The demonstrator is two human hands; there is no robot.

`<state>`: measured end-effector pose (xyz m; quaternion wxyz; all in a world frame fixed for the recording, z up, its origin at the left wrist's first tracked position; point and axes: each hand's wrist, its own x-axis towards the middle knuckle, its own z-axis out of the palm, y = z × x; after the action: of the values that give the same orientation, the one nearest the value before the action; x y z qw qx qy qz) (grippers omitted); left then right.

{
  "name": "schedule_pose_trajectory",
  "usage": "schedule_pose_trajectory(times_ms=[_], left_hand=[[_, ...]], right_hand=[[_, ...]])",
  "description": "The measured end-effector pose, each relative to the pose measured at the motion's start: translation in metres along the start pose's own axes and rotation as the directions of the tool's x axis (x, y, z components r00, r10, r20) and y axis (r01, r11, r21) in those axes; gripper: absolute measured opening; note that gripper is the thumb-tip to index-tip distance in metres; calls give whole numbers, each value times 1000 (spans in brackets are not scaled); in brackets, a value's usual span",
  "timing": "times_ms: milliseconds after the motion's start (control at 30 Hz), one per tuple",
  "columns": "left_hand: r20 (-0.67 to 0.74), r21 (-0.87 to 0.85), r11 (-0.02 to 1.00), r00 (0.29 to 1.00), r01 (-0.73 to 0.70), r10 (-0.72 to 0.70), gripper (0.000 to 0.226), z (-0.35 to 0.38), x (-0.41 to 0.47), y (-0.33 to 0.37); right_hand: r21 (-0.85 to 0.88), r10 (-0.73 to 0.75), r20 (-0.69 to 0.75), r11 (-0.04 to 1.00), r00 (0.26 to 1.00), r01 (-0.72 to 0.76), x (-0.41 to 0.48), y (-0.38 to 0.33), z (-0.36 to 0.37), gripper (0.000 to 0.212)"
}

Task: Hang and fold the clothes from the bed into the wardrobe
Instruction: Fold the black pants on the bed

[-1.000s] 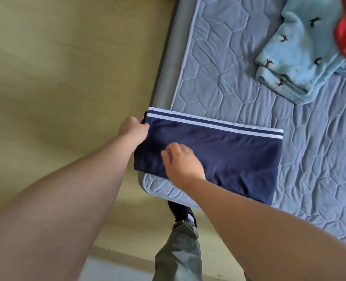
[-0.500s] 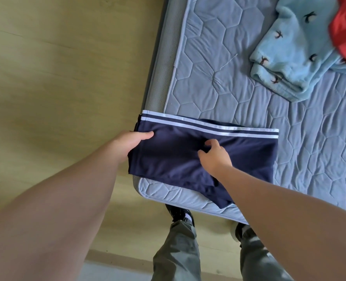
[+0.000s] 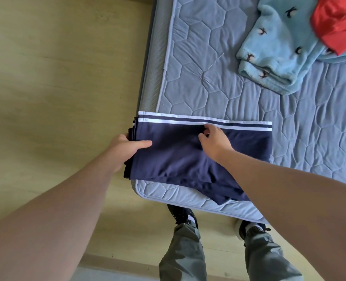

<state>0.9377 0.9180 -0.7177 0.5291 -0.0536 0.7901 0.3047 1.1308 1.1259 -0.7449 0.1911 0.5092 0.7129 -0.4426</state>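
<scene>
The shorts [image 3: 178, 157] were navy, smooth and folded into a long flat rectangle, with two white stripes running along one long edge and several layers showing at the left end. They lay on the mattress [image 3: 208, 88] at its near left corner, and their left end hung just past the mattress's left side over the floor [image 3: 56, 78]. A loose corner of a lower layer stuck out towards the mattress's near edge. The left hand [image 3: 125, 149] gripped that overhanging end, thumb flat on top and fingers tucked beneath. The right hand [image 3: 214, 140] sat on top of the cloth by the striped edge with its fingers curled. Whether they pinched the fabric or only touched it could not be told. The mattress, grey-blue and quilted in hexagons, also bore a folded light blue fleece [image 3: 279, 53] with small dark bird marks at its far right. A red garment [image 3: 338, 23] lay partly over that fleece. The shorts' long axis ran left to right across the mattress's corner, with the striped edge facing the mattress's far end. Grey trousers [image 3: 184, 254] and dark shoes [image 3: 180, 213] stood just off the mattress's near edge.
</scene>
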Motion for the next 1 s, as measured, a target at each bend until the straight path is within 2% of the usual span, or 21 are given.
schedule_pose_trajectory(times_ms=[67,133,233,300,367,500,567,667,733,800,867,1000], left_hand=[[-10,-24,1000,1000,-14,14,39,3,-1,0],[-24,-43,999,999,-33,32,37,7,-4,3],[-61,-90,993,996,-72,67,40,16,-15,9],[-70,-126,988,994,-92,84,42,23,-24,13],[-50,-168,980,994,-103,96,43,31,-35,17],[24,-213,965,986,-154,162,41,54,-55,30],[39,-196,960,977,-199,211,47,66,-63,39],[62,-186,948,960,-259,274,57,88,-73,54],[96,-183,943,950,-278,299,65,106,-77,61],[145,-213,946,949,-245,279,67,124,-81,66],[188,-246,953,955,-179,228,59,140,-84,71],[249,-253,967,964,-32,97,49,169,-87,75]], right_hand=[[0,-15,56,1000,998,15,8,-5,-3,26],[122,14,91,992,996,-25,8,-6,-7,23],[368,172,162,903,972,-222,-5,-2,-12,35],[488,302,299,767,905,-417,-23,3,-14,32],[484,352,441,681,826,-549,-42,10,-14,26],[513,295,559,611,775,-603,-63,16,-16,35],[579,249,541,582,803,-571,-65,14,-22,43],[720,114,473,522,874,-458,-67,10,-40,39],[786,-11,482,447,876,-427,-69,10,-54,47],[821,-151,518,362,842,-441,-74,14,-65,63],[838,-230,532,281,815,-468,-77,27,-75,74],[856,-197,503,248,841,-454,-81,66,-93,83]])
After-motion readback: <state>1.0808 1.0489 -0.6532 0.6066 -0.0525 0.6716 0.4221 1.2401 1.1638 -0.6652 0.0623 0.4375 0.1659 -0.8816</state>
